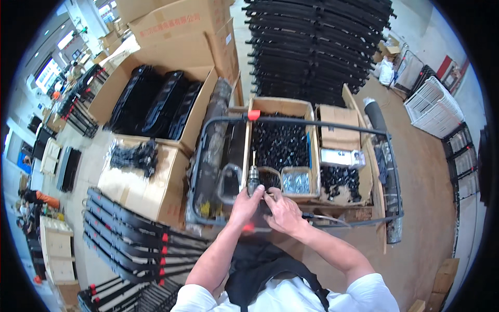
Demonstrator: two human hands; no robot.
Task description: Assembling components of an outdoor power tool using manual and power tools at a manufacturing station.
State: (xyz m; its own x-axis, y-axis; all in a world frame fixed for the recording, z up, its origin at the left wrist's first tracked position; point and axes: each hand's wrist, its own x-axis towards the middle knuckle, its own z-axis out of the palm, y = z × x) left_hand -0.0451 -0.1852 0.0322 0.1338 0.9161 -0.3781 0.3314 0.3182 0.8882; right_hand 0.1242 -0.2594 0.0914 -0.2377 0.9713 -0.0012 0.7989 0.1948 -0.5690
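Observation:
A drill with a metal chuck and a thin bit points away from me over the workbench. Wrapped round its dark body is my left hand, closed. My right hand is closed at the drill's right side, around what looks like its handle; its fingers partly hide the grip. From beside that hand a pale hose runs off to the right. Around both hands lies a black tubular frame with a red clip on its far bar.
Beyond the drill, an open carton holds many small black parts, with a bag of small silvery pieces at its near end. Loose black parts lie right. Stacked black frames stand at left; a large carton holds black panels.

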